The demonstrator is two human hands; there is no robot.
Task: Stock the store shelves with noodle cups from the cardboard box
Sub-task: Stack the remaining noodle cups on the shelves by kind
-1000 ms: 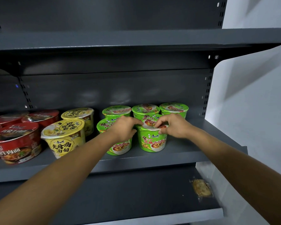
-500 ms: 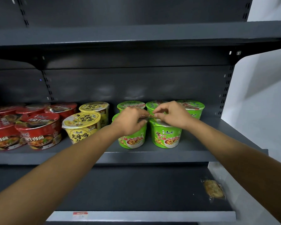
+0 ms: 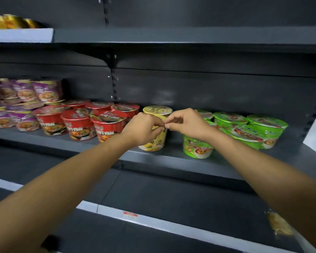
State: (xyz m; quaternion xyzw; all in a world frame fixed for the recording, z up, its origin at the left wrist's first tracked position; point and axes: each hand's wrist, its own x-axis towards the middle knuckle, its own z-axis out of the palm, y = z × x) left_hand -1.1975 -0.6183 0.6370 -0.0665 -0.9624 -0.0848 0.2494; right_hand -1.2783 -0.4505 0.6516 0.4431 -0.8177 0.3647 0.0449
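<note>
On the middle shelf: your left hand and right hand, both curled, almost touching before a yellow noodle cup; whether either grips anything, blur hides.

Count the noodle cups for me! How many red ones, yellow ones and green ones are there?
Red cups: 6
Yellow cups: 2
Green cups: 5
Total: 13
The purple cups at the left are too blurry and cut off to count.
</note>
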